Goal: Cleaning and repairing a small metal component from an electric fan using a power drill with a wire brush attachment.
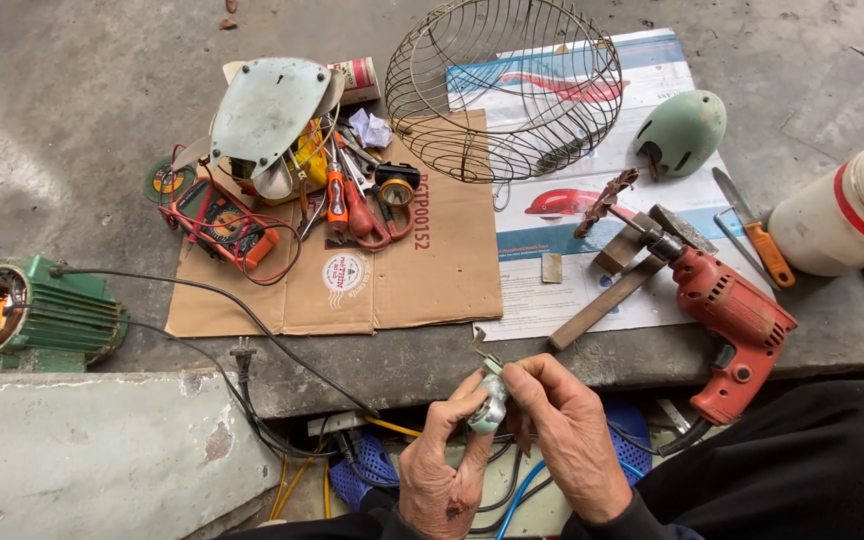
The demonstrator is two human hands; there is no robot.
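Both my hands meet low in the middle of the head view, over the edge of a concrete slab. My left hand (439, 470) and my right hand (570, 430) together pinch a small pale metal part (490, 405) with a thin metal tab sticking up from it. Fingers of both hands wrap the part, so much of it is hidden. A red electric drill (732, 320) lies just right of my right hand. A black plug (243, 353) on a black cable lies to the left.
A flattened cardboard sheet (432, 270) carries a multimeter (220, 222), red-handled pliers (357, 215) and a pale metal cover (267, 108). Behind are a wire fan guard (507, 85), a green motor housing (684, 130), a white bucket (847, 210), a green motor (27, 315) and wood blocks (607, 300).
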